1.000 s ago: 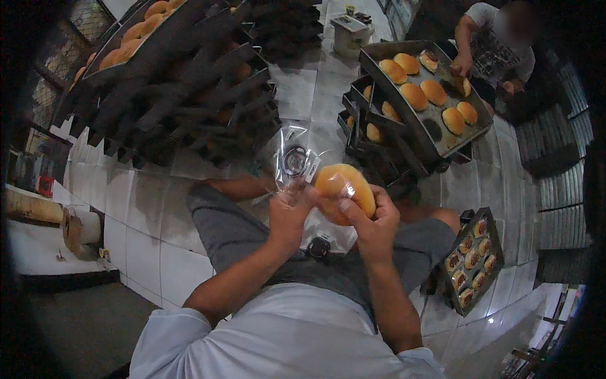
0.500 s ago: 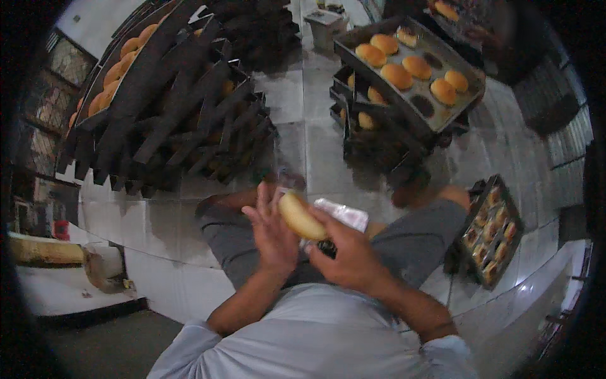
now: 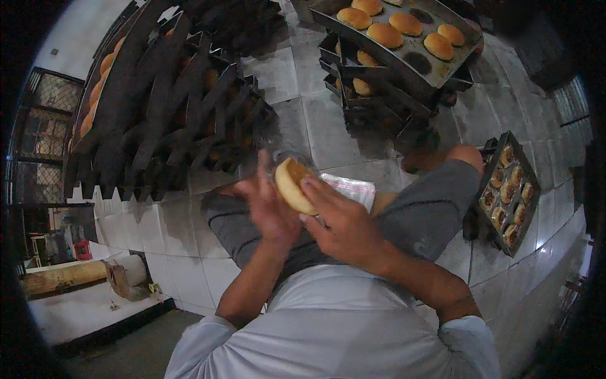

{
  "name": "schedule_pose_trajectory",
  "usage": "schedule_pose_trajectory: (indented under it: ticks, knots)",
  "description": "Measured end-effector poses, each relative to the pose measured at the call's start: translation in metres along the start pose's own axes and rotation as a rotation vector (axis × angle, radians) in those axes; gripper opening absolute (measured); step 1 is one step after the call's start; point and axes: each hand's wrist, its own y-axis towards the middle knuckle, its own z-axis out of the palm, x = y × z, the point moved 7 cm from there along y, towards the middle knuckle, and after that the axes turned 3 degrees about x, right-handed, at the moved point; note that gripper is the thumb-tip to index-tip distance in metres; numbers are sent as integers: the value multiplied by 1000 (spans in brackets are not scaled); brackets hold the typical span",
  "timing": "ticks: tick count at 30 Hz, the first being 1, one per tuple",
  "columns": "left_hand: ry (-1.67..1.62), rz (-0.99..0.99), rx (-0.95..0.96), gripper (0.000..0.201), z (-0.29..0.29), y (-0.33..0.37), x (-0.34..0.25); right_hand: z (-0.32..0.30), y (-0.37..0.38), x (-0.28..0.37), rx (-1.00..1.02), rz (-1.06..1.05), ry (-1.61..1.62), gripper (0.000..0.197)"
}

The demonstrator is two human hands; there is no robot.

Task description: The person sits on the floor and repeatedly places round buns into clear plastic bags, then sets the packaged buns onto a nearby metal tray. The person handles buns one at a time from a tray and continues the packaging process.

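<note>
A golden-brown bun (image 3: 292, 189) is held above my lap, its paler side facing left. My right hand (image 3: 344, 224) grips it with the thumb beneath and the fingers on top. Beside the bun's left side is my left hand (image 3: 273, 211), fingers stretched out and smeared by motion. Something thin and clear, like plastic film (image 3: 291, 156), shows at the bun's far end; whether it wraps the bun I cannot tell. Just beyond my right hand lies a flat stack of clear plastic packaging (image 3: 347, 188) with pinkish print.
Dark baking trays (image 3: 170, 120) of buns are piled high at the left. Ahead to the right, a tray (image 3: 435, 72) of round buns tops another stack. A tray of topped pastries (image 3: 505, 196) sits beside my right knee on the tiled floor (image 3: 334, 136).
The bun has tilted more upright in my right hand. My left hand has moved slightly and is now blurred. The view has shifted, moving the bun trays upward in it.
</note>
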Motion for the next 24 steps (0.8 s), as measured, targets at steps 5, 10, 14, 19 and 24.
schedule_pose_trajectory:
  ticks: [5,10,14,19,24]
  knots:
    - [224,-38,-96,65,29,2,44,21,14,-19,-26,2,-384,59]
    - [-49,-317,-116,64,-5,0,60,-18,13,-19,135,168,-33,44]
    - [81,-402,-31,70,36,-26,45,-34,19,-50,-77,38,-262,27]
    - [712,-233,-77,45,29,-47,5,-42,15,-32,-227,-31,-131,16]
    - [1116,-326,-1,42,-25,-32,28,-19,-2,-104,-86,252,-203,9]
